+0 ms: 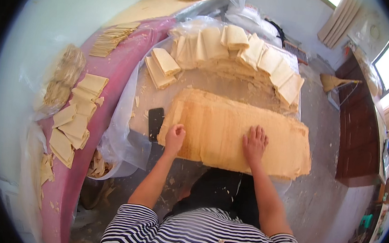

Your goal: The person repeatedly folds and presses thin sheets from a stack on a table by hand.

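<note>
A wide stack of thin tan sheets with ragged edges lies before me, overhanging the near side of a low table. My left hand rests at its left end with the fingers curled in. Whether a sheet edge is pinched in them is hidden. Flat on the sheet's right half lies my right hand, palm down, fingers a little apart. Behind the stack, folded cream sheets stand in an arc on top of more layered sheets. Two folded pieces lie to their left.
A black phone lies beside the stack's left end. Left of the table, a pink-covered surface bears folded sheets and a plastic-wrapped bundle. Below it is a white tub of scraps. A broom and dark cabinet stand right.
</note>
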A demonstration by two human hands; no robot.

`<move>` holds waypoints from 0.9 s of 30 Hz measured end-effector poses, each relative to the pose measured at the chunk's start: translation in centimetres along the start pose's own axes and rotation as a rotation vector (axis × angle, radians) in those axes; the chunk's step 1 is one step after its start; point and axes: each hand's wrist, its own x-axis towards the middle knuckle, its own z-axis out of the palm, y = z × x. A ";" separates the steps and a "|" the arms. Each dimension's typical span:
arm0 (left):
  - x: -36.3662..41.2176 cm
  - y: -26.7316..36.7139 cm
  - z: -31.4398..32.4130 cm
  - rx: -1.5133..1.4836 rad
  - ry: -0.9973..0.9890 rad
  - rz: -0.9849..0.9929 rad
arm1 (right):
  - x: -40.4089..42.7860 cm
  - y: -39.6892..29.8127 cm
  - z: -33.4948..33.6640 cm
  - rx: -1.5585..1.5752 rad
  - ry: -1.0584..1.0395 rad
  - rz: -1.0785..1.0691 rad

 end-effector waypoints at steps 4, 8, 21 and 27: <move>-6.4 0.2 1.8 -0.130 -0.130 -0.027 | -0.7 0.0 0.6 -0.010 -0.007 -0.042; -8.6 -1.2 3.0 -0.362 -0.229 -0.191 | -4.3 -2.9 -0.2 0.110 -0.088 -0.247; -8.6 -3.2 -1.6 -0.394 -0.018 -0.417 | -10.4 -6.9 -3.3 0.155 -0.201 -0.328; -7.2 -5.6 -0.3 0.156 0.370 -0.052 | -10.3 -7.9 -3.7 0.190 -0.194 -0.321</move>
